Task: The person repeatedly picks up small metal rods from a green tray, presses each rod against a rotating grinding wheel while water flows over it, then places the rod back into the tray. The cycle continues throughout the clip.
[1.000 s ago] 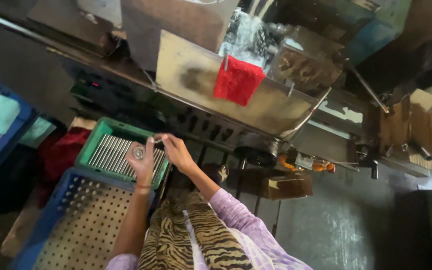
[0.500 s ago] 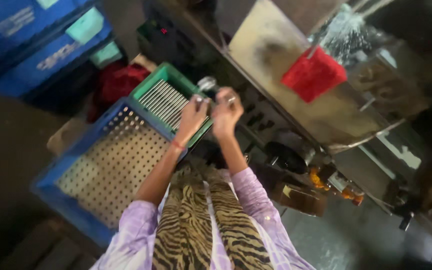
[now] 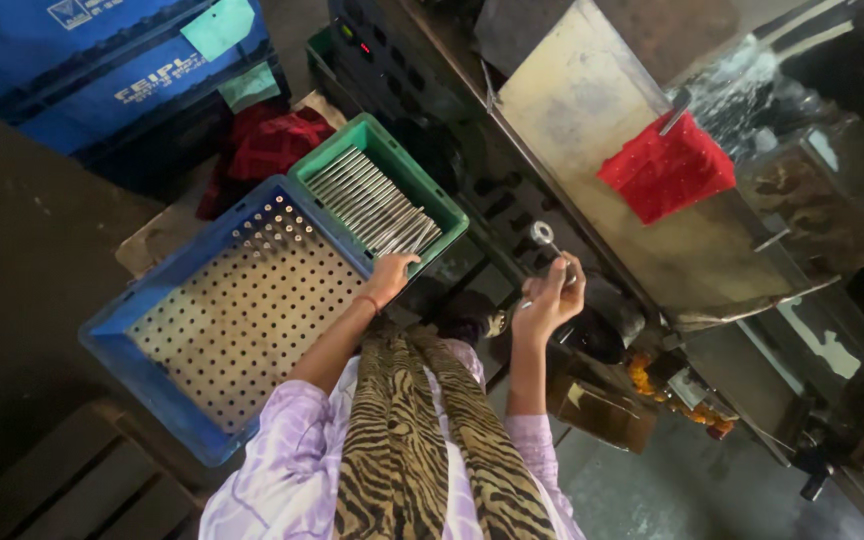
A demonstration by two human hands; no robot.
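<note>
Right hand (image 3: 547, 300) gripped small metal part (image 3: 542, 234), shape hard to make out; left hand (image 3: 390, 276) open, reaching rods (image 3: 372, 205) in green tray (image 3: 392, 150); blue crate (image 3: 152, 370) beside

A workshop: plastic crates (image 3: 202, 330) of metal rods (image 3: 372, 205) beside a worn machine (image 3: 592, 150).

I see two teal rectangular labels (image 3: 220, 24) on the stacked blue crates (image 3: 102, 70) top left, white print on the crate walls, and a brown cardboard box (image 3: 602, 410) lower right by the floor.
</note>
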